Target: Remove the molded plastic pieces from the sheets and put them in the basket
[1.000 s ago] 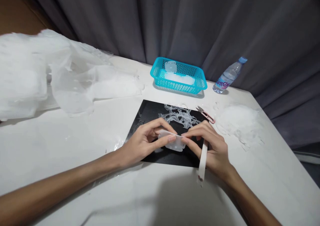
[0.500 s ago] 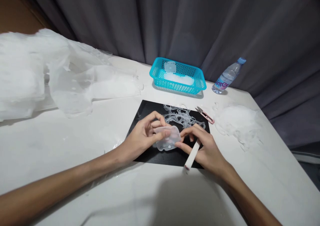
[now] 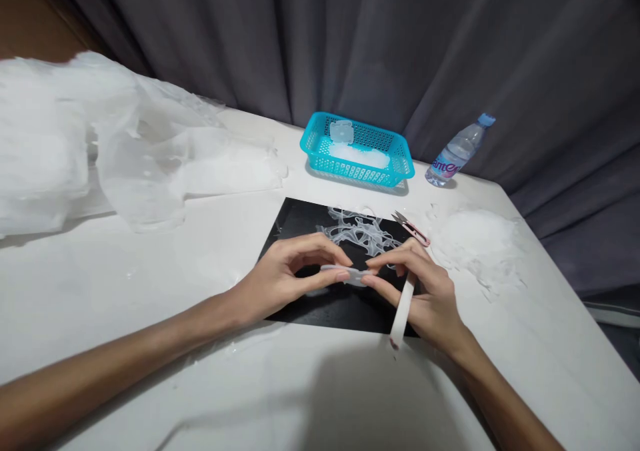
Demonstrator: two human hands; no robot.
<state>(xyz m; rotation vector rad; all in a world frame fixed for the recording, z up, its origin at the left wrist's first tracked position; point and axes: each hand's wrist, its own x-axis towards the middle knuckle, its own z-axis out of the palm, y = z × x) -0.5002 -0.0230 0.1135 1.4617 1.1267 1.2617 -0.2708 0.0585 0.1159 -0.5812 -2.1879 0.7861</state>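
Over the black mat [image 3: 325, 308], a small, thin, translucent rounded plastic piece [image 3: 357, 278] is held nearly edge-on. My left hand [image 3: 293, 271] pinches its left side between thumb and fingers. At its right edge, the thumb and forefinger of my right hand [image 3: 427, 291] close on it. A flat white stick-like tool [image 3: 403, 314] is also tucked in my right hand, its dark-tipped end pointing down toward me; its other end is hidden by the fingers. Behind the hands, tangled clear plastic trimmings [image 3: 363, 230] lie on the mat.
A blue basket [image 3: 357, 172] with similar translucent pieces stands at the back. Right of it is a water bottle [image 3: 455, 154]. Pink-handled thread snips [image 3: 413, 229] lie beside a whitish heap of scraps [image 3: 477, 248]. A large pile of white plastic sheeting [image 3: 125, 151] covers the left.
The plastic piece has turned from showing its broad face to nearly edge-on. My right hand has shifted slightly right with the white tool, and its fingertips now pinch the piece's edge.
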